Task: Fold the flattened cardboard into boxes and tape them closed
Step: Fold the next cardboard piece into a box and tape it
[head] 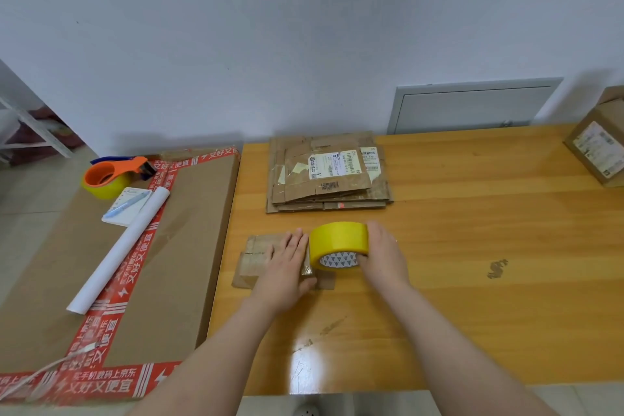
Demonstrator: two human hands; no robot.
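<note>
Small box (pixel 270 260) pinned under flat left hand (pixel 287 267); right hand (pixel 381 253) grips tape roll (pixel 339 243); risk: box slides, tape lands crooked.

The left hand (pixel 287 263) lies flat on a small box (pixel 256 262) on the surface (pixel 472 246). The right hand (pixel 383 255) grips a yellow tape roll (pixel 337 241) just beside it. Flattened cardboard (pixel 329 172) is stacked behind.

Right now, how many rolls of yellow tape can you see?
2. One yellow roll is held by the right hand over the wooden table; the second roll sits in the orange dispenser on the big carton at left. None seems hidden.
</note>
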